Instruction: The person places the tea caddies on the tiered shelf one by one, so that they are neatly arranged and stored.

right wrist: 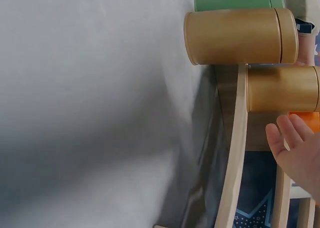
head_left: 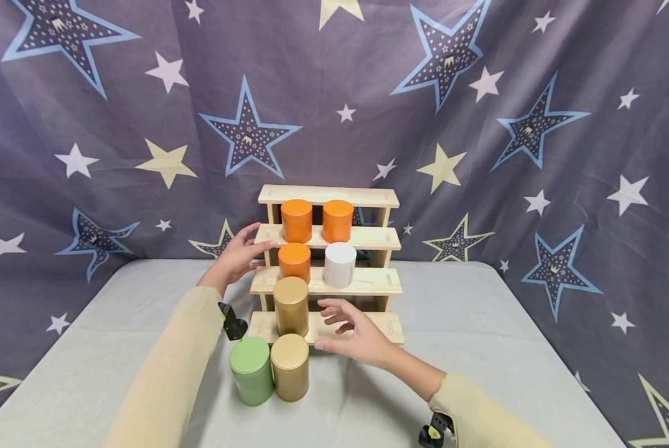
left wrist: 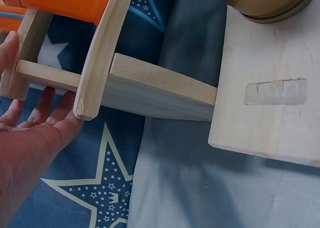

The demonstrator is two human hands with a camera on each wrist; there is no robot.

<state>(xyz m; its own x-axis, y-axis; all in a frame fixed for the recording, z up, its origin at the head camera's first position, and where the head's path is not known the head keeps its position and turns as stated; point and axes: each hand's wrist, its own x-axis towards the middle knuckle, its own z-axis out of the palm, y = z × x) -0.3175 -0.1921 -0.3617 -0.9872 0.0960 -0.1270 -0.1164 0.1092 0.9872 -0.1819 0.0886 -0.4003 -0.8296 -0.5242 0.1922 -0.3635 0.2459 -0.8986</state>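
A stepped wooden display rack (head_left: 328, 196) stands against the curtain. At its left side my left hand (head_left: 239, 256) grips it, thumb near the second plank from the top; the left wrist view shows fingers (left wrist: 55, 115) against the plank ends. My right hand (head_left: 362, 339) hovers by the lowest plank, fingers loosely bent, holding nothing. Just left of it a gold canister (head_left: 292, 308) stands upright on that plank. One tier up are an orange canister (head_left: 295, 261) and a white canister (head_left: 339, 266). Above those sit two orange canisters, a left one (head_left: 297, 222) and a right one (head_left: 337, 222).
In front of the rack, a green canister (head_left: 252, 372) and a second gold canister (head_left: 290, 368) stand side by side on the pale grey tabletop cloth (head_left: 468, 373). A purple-grey curtain (head_left: 323, 74) with stars hangs behind and along both sides.
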